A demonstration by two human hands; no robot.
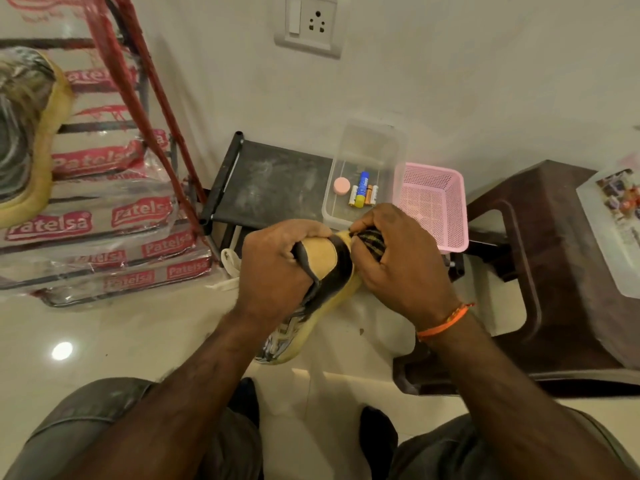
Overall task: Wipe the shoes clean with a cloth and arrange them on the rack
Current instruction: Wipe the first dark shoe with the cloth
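Shoe: yellow-soled grey mesh sneaker [320, 271] was held above the floor, before the low black rack [266, 181].
Grip: left hand [277, 268] clasped it; right hand [398, 265] pinched a dark striped cloth [370, 239].
Risk: hard rubbing probably could twist it loose.

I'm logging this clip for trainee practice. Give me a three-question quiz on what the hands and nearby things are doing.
1. True or false: the left hand grips the shoe.
2. What does the right hand press on the shoe? A cloth, B brush, C sponge.
3. Which container holds the batteries: the clear box or the pink basket?

Key: 1 true. 2 A. 3 clear box.
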